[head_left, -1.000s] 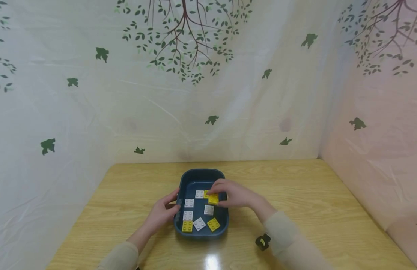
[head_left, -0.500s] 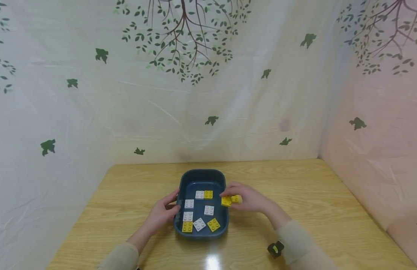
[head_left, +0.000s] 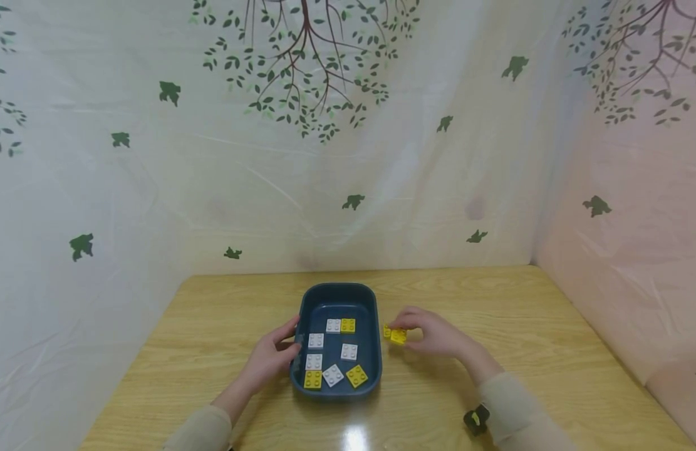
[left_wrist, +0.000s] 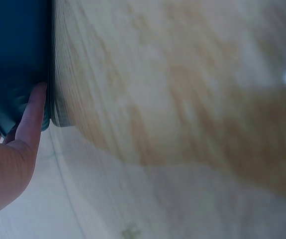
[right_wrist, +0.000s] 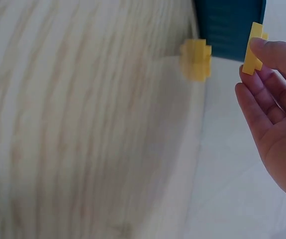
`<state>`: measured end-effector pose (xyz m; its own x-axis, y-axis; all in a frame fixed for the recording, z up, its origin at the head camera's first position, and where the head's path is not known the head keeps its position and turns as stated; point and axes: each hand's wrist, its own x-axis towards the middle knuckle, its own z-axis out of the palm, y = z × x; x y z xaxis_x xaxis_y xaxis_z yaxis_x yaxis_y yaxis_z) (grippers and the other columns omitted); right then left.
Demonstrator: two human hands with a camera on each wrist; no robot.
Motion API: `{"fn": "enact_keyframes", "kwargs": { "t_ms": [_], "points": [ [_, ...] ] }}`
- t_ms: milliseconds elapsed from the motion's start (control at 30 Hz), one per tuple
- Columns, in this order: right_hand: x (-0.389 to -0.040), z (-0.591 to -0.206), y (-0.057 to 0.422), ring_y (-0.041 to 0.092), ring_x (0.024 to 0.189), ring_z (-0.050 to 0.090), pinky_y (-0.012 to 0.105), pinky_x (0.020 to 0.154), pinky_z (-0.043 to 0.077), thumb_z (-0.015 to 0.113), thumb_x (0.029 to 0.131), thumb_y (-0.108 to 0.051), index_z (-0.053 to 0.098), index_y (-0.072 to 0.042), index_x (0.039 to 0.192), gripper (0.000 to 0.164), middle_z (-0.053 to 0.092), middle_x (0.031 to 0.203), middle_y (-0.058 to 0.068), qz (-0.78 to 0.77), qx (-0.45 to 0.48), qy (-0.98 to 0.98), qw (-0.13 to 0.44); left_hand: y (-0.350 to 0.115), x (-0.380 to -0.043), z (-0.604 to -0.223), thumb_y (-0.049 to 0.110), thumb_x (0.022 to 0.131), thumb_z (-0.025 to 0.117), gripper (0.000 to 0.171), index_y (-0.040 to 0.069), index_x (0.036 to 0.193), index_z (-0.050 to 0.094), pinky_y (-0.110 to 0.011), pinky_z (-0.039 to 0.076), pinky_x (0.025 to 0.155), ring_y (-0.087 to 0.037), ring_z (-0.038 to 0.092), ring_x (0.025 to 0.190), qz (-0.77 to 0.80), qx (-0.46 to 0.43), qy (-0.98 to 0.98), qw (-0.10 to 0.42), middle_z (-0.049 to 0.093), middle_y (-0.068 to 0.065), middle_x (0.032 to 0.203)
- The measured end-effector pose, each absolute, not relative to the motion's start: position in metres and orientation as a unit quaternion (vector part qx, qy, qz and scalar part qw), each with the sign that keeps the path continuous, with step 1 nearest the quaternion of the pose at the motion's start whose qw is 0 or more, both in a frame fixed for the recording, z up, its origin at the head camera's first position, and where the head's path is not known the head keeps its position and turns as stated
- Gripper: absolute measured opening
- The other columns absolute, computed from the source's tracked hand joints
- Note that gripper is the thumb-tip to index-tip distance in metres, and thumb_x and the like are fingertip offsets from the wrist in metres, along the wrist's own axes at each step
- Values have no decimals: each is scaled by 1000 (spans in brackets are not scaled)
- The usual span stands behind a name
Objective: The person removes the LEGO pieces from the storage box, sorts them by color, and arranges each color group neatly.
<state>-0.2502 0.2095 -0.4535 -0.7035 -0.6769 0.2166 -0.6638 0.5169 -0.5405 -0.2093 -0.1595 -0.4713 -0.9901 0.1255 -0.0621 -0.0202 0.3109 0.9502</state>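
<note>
Yellow brick (right_wrist: 251,60) — pinched between right-hand fingers (right_wrist: 254,107) — beside blue tray (head_left: 339,294).

Ten bricks (head_left: 349,351), one tray (head_left: 337,307), two hands (head_left: 267,356) (head_left: 435,333)

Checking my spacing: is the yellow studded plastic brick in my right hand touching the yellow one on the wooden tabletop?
Apart: the right wrist view shows a clear gap between the held yellow brick and the yellow tabletop brick.
</note>
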Motion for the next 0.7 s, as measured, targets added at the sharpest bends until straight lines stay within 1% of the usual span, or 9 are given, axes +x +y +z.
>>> {"fn": "enact_keyframes", "kwargs": {
  "t_ms": [167,400,700],
  "points": [
    [-251,-457,216,17,106,59,43,95,50,73,84,1,68,-7,123,40,63,117,-2,-301,-347,888,35,-160,-210,-472,8,93,63,60,17,150,46,-42,56,87,-35,59,117,578,30,813,61,49,-19,145],
    [-254,-461,224,24,107,59,48,96,49,71,82,3,68,-4,122,41,63,117,4,-294,-343,891,37,-159,-208,-471,7,93,63,60,18,150,46,-42,56,88,-34,59,116,575,25,816,62,49,-18,145],
    [-261,-471,230,25,114,57,51,101,45,70,84,2,68,-11,121,39,62,118,-2,-329,-287,897,67,-158,-205,-470,7,93,63,60,16,150,46,-42,57,86,-36,59,116,574,30,816,59,49,-20,144]
  ]
}}
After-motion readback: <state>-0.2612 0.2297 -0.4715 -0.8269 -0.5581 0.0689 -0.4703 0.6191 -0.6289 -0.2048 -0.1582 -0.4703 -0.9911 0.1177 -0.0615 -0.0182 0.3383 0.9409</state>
